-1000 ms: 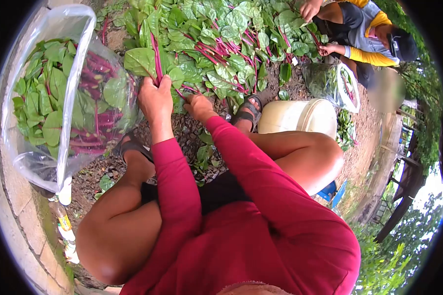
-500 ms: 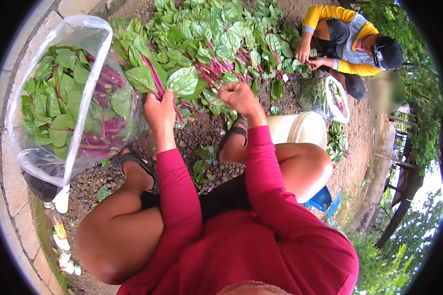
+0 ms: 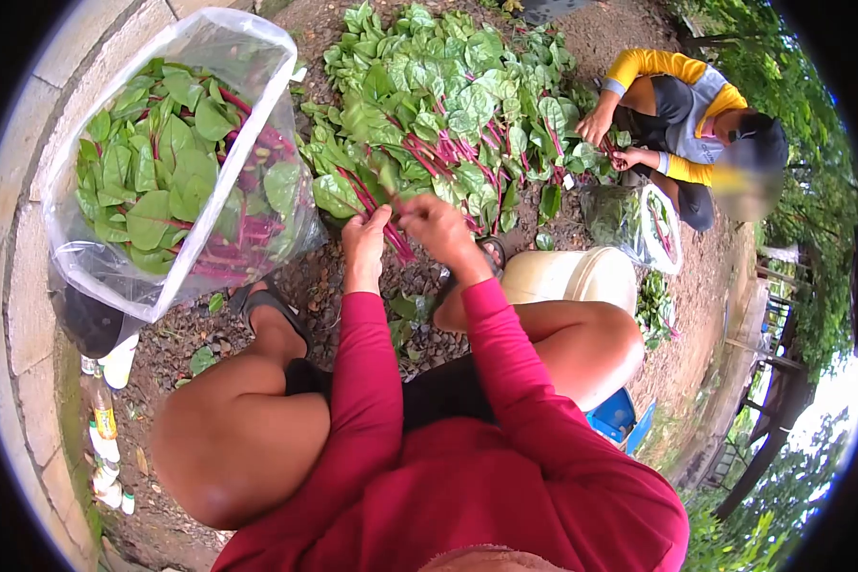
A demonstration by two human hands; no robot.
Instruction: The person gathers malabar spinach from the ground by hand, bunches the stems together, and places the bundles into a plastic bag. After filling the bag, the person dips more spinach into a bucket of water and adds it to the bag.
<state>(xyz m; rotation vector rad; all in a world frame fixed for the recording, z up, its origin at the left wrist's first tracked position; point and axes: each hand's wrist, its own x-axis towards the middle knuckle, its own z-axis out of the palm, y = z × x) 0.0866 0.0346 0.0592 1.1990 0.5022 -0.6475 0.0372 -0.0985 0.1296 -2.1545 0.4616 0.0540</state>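
My left hand (image 3: 364, 250) is closed around a small bunch of leafy greens with red-purple stems (image 3: 360, 191), whose cut ends stick out below the fingers. Close beside it, my right hand (image 3: 439, 229) has its fingers pinched together near the stems. A blurred greenish-brown shape shows at those fingertips; what they hold I cannot make out. Just beyond both hands spreads a large pile of the same red-stemmed greens (image 3: 458, 91) on the ground. To the left stands a clear plastic bag (image 3: 227, 176) with a folded rim, filled with greens (image 3: 167, 176).
A whitish bucket (image 3: 582, 281) lies beside my right knee, with a blue container (image 3: 615, 415) behind it. At the upper right a person in yellow-grey sleeves (image 3: 682, 114) handles greens by another plastic bag (image 3: 658, 229). Bottles (image 3: 105, 419) line the kerb (image 3: 29, 315) at left.
My right hand has come in to the left, up to the bunch in my left hand. The view has shifted, so the bag and pile sit further right.
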